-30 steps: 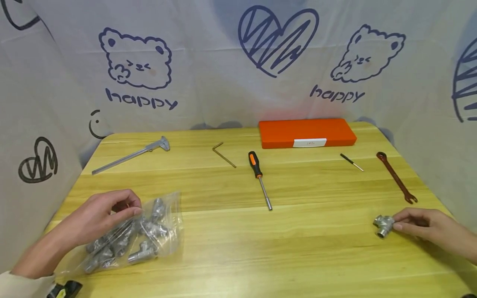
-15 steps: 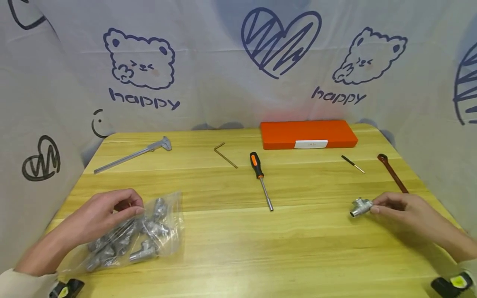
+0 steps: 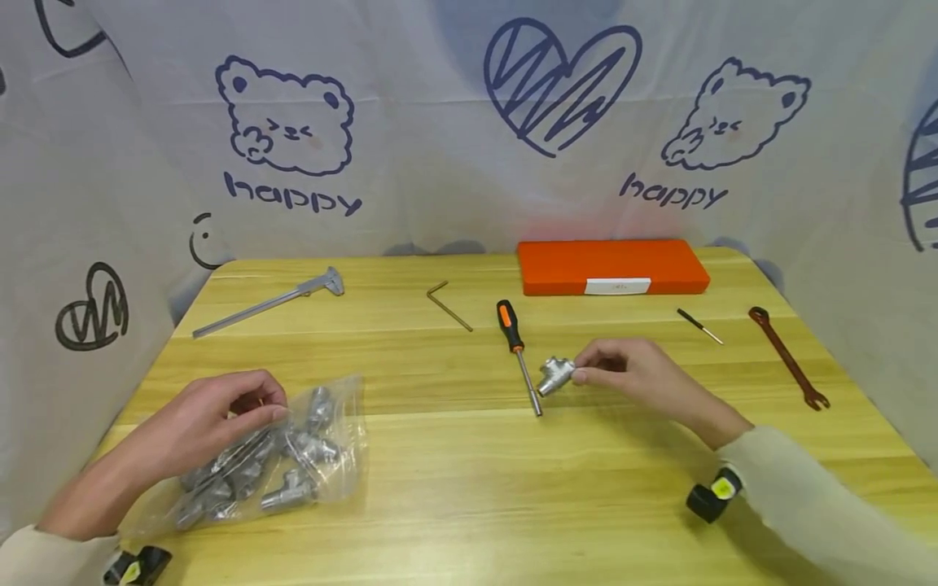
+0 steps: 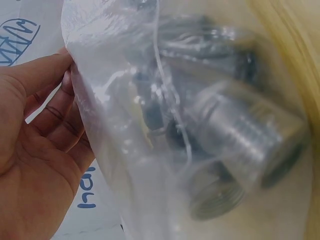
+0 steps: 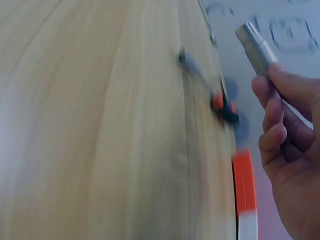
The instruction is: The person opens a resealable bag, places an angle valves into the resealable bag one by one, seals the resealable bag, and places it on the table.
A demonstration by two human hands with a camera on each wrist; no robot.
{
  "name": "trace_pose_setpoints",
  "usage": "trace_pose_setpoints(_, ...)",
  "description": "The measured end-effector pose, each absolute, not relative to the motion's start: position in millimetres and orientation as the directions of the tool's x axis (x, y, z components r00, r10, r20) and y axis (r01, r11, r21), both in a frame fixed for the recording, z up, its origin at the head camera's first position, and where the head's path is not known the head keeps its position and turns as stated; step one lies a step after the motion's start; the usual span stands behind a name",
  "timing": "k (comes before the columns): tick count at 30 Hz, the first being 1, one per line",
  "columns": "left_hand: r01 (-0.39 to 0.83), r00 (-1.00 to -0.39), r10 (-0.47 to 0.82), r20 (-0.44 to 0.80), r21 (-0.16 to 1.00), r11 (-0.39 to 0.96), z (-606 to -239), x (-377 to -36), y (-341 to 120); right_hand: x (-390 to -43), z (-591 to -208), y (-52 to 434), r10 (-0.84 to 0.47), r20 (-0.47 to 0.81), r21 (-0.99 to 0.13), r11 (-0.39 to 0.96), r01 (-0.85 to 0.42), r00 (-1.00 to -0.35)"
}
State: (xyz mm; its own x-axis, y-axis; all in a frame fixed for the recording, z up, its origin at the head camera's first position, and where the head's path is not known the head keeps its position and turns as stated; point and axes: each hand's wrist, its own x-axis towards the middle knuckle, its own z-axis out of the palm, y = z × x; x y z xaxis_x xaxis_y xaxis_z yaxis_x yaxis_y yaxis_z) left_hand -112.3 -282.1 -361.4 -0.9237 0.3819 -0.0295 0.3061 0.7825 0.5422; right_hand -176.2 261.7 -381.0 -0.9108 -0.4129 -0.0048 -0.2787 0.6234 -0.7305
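My left hand (image 3: 212, 419) pinches the edge of a clear plastic bag (image 3: 348, 431) that lies on the left of the table. Inside it are several silvery metal tee fittings (image 3: 291, 491); the left wrist view shows a threaded end (image 4: 240, 135) through the film. My right hand (image 3: 637, 378) holds one metal tee fitting (image 3: 557, 374) between thumb and fingertips, above the table and close to the shaft of a screwdriver (image 3: 508, 325). In the right wrist view the held fitting's tubular end (image 5: 256, 47) points up and away from the fingers.
At the back of the wooden table (image 3: 469, 521) lie a caliper (image 3: 271, 303), a hex key (image 3: 449, 310) and a flat orange case (image 3: 611, 264). A small black-handled tool (image 3: 699, 325) and a reddish wrench (image 3: 787, 358) lie at right. A printed cloth (image 3: 425, 130) stands behind.
My right hand has carried the tee fitting from the table's right side leftward to near the screwdriver. The left hand stays at the bag. The head view has shifted slightly.
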Motion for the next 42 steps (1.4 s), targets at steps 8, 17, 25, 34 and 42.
trace_pose_setpoints(8,0.31,-0.925,0.379,-0.019,0.538,0.784,-360.4,-110.3,-282.8,-180.7,-385.6,159.1,-0.524,0.026,-0.8,0.5,-0.332,-0.851)
trace_pose_setpoints(17,0.306,-0.928,0.372,-0.016,0.535,0.788,-360.5,-108.5,-284.1,-165.0,-405.9,62.3,-0.595,0.012,-0.854,0.412,-0.317,-0.804)
trace_pose_setpoints(25,0.33,-0.922,0.388,0.002,0.531,0.78,-359.1,-109.0,-284.2,-156.5,-415.8,5.3,-0.607,0.042,-0.856,0.389,-0.342,-0.794)
trace_pose_setpoints(34,0.35,-0.917,0.399,0.017,0.516,0.782,-356.5,-109.9,-286.1,-151.4,-416.7,-16.7,-0.678,0.042,-0.878,0.326,-0.351,-0.734)
trace_pose_setpoints(42,0.346,-0.917,0.398,0.008,0.51,0.787,-354.6,-110.1,-289.4,-139.0,-419.9,5.5,-0.678,-0.02,-0.915,0.309,-0.26,-0.735)
